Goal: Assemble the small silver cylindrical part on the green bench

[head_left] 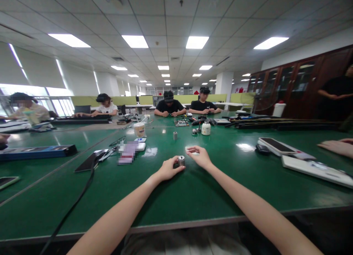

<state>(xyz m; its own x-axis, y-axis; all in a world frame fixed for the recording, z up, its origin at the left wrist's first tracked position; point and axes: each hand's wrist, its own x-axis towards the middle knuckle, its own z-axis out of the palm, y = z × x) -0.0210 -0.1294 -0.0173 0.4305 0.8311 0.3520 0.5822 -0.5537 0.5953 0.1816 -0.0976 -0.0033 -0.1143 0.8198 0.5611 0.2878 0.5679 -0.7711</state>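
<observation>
My left hand point(168, 169) is wrapped round a small silver metal cylinder point(181, 160), which stands upright at the table top with a round feature in its upper face. Just right of it, my right hand point(200, 157) hovers with fingers curled and the fingertips close together. Whatever they pinch, if anything, is too small to make out. Farther off, a second small metal cylinder point(175, 135) stands on the green table point(220, 188), apart from both hands.
Left of my hands lie a purple packet point(128, 152), a black phone-like slab point(87, 162) and a cable; a paper cup point(139, 130) stands behind. A white jar point(206, 128) and a circuit board point(181, 123) are ahead. Right lie white devices point(278, 146) and another person's hand point(338, 149).
</observation>
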